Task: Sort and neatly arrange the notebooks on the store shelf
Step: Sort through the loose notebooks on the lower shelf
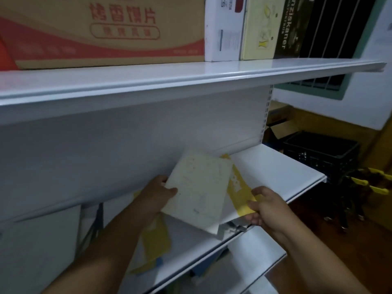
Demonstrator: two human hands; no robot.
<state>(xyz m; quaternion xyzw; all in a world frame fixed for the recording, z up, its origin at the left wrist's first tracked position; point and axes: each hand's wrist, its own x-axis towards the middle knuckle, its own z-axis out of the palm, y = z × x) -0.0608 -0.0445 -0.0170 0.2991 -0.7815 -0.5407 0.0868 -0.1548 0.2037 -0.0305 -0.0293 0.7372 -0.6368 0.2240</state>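
A pale notebook (199, 187) is held over the middle shelf (275, 166), tilted, its cover facing up toward the camera. The left hand (158, 193) is closed on its left edge, thumb on the cover and fingers hidden behind. Its long axis runs from the lower right corner, near the shelf lip, up and left toward the back panel (127, 149); the far short edge is near or against that panel (contact cannot be confirmed).

A yellow notebook (240, 190) lies partly under the pale one, its right part showing. The right hand (262, 205) is pinched on its near right corner, thumb on top, fingers curled beneath. Its long axis appears roughly parallel to the pale one's, pointing back into the shelf.

More yellow notebooks (152, 245) are seen lower left, blurred, lying flat on the shelf.

Handling, judged: both notebooks are thin, light and fairly stiff across the cover, though a corner hold would let one sag or fan open. The covers look smooth, so slip between stacked ones is likely. A hold along the long edge or spine, thumb above and fingers below, is advised; edges are to be squared against the back panel.
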